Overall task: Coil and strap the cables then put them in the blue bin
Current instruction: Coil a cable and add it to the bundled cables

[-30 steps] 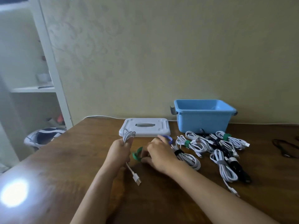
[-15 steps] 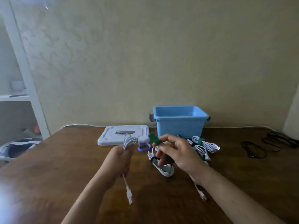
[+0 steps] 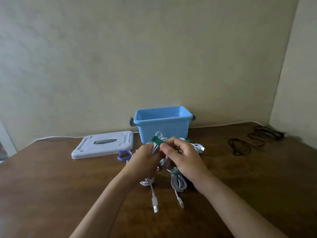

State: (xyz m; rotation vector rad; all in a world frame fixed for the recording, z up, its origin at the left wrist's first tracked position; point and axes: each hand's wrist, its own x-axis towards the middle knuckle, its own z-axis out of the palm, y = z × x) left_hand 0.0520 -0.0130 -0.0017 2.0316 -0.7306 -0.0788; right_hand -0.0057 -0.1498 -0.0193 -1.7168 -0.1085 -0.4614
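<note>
While a person sits at a brown wooden table (image 3: 51,186), both hands meet just in front of the blue bin (image 3: 163,124), which stands open against the wall. Left hand (image 3: 145,162) is curled around a coiled white cable (image 3: 155,148), holding the bundle roughly upright, so its long axis runs from the bin down toward the person; a loose plug end (image 3: 155,206) hangs below. Right hand (image 3: 181,157) pinches a green strap (image 3: 157,141) at the top of the coil, touching the left hand's side of the bundle. Wrapping probably comes next, and the strap must cross that long axis. Bin lies directly beyond both hands, about equally near to each. Another strapped white cable (image 3: 178,182) lies on the table under the right wrist. Left of the bin rest a white lid (image 3: 103,143) and a purple strap (image 3: 124,154); black cables (image 3: 248,143) lie far right.
</note>
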